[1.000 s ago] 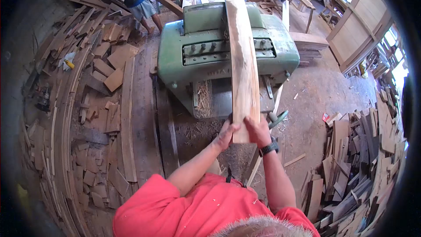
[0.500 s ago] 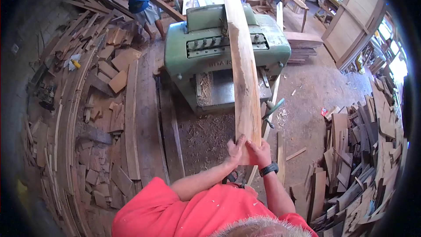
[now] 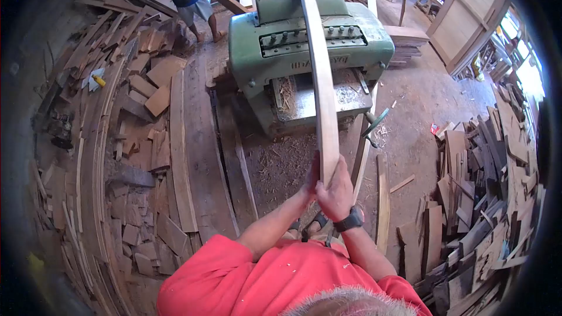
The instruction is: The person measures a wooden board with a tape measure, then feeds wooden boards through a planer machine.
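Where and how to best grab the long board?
Likely clasp both flanks of the long board at its near end, coming from the near side: its narrow face looks uppermost, and the rest stretches away past the green machine.

My left hand [image 3: 311, 182] is gripping the board [image 3: 324, 82] at its near end's left side, fingers partly hidden. My right hand [image 3: 338, 193] is clasping its right side, back facing up. Left forearm [image 3: 274, 222] is slanting in from left of it, right forearm [image 3: 367, 248] from the right.
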